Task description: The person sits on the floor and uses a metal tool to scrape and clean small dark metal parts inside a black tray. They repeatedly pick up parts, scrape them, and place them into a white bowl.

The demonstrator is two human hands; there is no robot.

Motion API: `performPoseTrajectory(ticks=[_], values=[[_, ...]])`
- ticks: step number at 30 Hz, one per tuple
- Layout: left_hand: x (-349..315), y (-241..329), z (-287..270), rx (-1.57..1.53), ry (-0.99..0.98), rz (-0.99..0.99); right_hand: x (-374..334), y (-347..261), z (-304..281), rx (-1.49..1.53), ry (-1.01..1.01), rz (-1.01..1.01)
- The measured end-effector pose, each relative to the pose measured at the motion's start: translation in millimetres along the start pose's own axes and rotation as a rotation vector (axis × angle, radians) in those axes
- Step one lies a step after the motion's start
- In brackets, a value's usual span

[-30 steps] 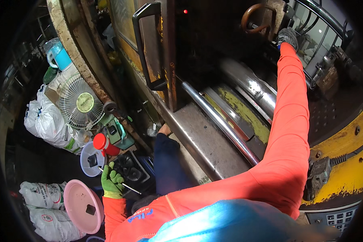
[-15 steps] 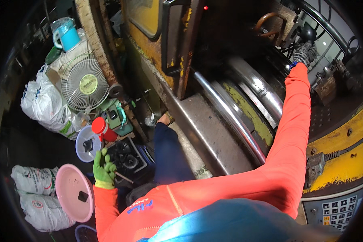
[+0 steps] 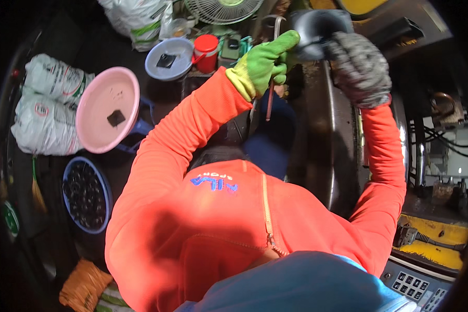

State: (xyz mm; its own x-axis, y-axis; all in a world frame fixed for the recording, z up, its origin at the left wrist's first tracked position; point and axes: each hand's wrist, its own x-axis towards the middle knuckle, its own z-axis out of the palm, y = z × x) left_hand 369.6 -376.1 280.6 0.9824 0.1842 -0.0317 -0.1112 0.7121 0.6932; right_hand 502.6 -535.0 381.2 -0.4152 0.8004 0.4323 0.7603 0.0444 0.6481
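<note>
My left hand (image 3: 265, 60), in a green glove with a yellow cuff, is closed around a thin metal rod (image 3: 269, 101) with a bent upper end. Its thumb or forefinger points at a black, shiny, cone-shaped part (image 3: 317, 26), which has a squarish rim. That part is in my right hand (image 3: 361, 67), in a grey knit glove, whose fingers close on its right side. Both hands are raised close together in front of me. Motion blurs the black part, and I cannot tell whether the left fingertip touches it.
Left are a pink basin (image 3: 132, 99), a pale blue basin (image 3: 156, 57) with a black piece, and a blue tub (image 3: 105, 192) full of dark parts. Nearby are a red mug (image 3: 206, 52), white sacks (image 3: 41, 125) and a fan (image 3: 223, 10). The machine's yellow panel (image 3: 431, 249) stands right.
My right hand has come back from inside the machine, carrying the black part to the front of my chest. The left hand has risen rightward with the rod, and the view has shifted left.
</note>
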Motion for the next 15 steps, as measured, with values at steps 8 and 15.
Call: performPoseTrajectory(ticks=[8, 15], values=[[-114.4, 6.5, -217.7, 1.027, 0.498, 0.634, 16.9, 13.3, 59.7, 0.043, 0.31, 0.52], [-292.1, 26.8, -439.2, 1.511, 1.433, -0.16, -27.4, 91.7, 97.1, 1.166, 0.367, 1.622]])
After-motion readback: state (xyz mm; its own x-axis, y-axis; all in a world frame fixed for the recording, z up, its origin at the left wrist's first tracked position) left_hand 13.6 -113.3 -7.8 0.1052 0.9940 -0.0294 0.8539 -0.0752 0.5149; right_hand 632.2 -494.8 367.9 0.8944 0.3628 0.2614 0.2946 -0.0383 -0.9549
